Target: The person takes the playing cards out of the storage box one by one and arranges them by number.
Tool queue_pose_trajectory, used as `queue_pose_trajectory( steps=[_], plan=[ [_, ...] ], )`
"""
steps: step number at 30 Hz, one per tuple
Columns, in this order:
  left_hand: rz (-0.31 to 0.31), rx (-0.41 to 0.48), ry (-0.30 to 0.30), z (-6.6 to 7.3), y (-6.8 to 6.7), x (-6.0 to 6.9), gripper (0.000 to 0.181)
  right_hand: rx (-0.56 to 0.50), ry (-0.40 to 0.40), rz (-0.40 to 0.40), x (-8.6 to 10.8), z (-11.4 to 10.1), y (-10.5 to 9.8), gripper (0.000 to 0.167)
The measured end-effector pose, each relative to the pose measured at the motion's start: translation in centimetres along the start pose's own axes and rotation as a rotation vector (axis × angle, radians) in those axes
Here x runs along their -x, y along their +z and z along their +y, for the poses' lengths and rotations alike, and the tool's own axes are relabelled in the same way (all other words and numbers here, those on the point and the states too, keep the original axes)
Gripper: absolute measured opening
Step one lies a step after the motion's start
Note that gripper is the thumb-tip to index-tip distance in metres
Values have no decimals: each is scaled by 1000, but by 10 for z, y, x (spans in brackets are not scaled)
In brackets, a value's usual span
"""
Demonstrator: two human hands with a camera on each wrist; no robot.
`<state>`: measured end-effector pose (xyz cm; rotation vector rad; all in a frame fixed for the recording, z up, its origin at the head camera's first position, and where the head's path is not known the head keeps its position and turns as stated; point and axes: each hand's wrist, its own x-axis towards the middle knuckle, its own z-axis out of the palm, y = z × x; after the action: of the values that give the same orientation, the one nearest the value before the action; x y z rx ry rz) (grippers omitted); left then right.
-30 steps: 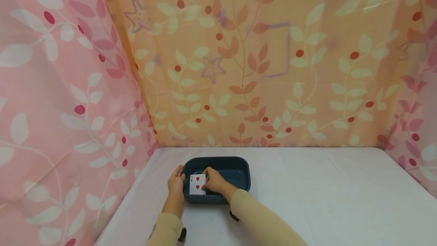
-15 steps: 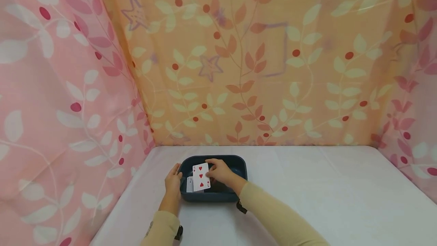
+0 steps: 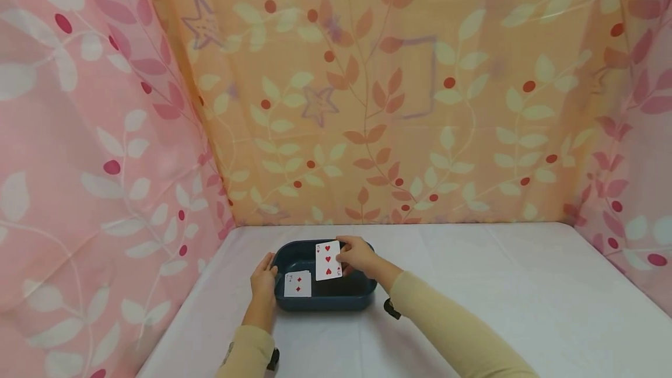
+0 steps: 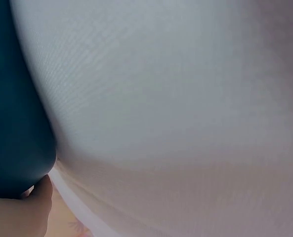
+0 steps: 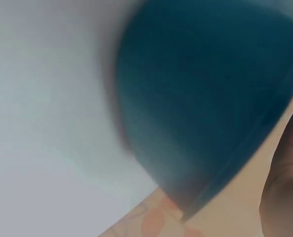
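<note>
Head view: so there's a dark blue bin [image 3: 325,304] on a white table [image 3: 483,296], and a person has both hands on the job. The right hand [image 3: 359,254] is pinching a playing card, the hearts card [image 3: 327,266], by its right edge between thumb and fingers, so that hand is pretty much closed on it. Three red hearts run down the middle of the card, and it's tilted a bit, face up to the camera, seen over the bin's middle toward the far side. Can't tell how high it is above the bottom.

The left hand [image 3: 263,279] is at the bin's left end, fingers along the outside and thumb at the rim, so it looks like a light grip on the wall with hardly any gap.

Inside the bin, in the near left corner, lies a diamonds card [image 3: 297,284] with two red diamonds showing; the near rim seems to cut off its lower part. A sliver of white pokes out at its top right, maybe another card, too small to say.

Left wrist cam only gets the bin's side, the white cloth and a bit of hand touching the bin. Right wrist cam is blurry: bin wall, a bit of hand, card out of shot. Flowery curtains [image 3: 472,150] hang around the table, and both sleeves [image 3: 451,325] are beige.
</note>
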<state>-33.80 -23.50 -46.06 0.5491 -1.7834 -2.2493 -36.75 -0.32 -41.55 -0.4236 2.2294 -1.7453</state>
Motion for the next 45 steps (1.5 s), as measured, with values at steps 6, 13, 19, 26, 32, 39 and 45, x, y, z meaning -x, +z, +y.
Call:
queue_pose_trajectory(
  steps=[6, 13, 19, 26, 32, 39, 45],
  plan=[
    [5, -3, -1, -1, 1, 1, 50, 11, 12, -5, 4, 1, -17, 67],
    [4, -17, 6, -1, 0, 3, 51, 4, 30, 40, 7, 5, -37, 69],
    [-3, -56, 16, 0, -1, 4, 52, 10, 58, 104, 10, 9, -52, 67],
    [-5, -55, 27, 2, -2, 5, 52, 28, 100, 149, 12, 13, -66, 59],
    [-16, -56, 35, 3, -2, 5, 52, 23, 105, 170, 15, 16, -80, 58],
    [-15, -52, 43, 3, -1, 5, 52, 13, 91, 213, 19, 23, -97, 55],
    [-10, -57, 42, 3, 1, 6, 51, 0, 95, 273, 19, 31, -110, 52]
  ],
)
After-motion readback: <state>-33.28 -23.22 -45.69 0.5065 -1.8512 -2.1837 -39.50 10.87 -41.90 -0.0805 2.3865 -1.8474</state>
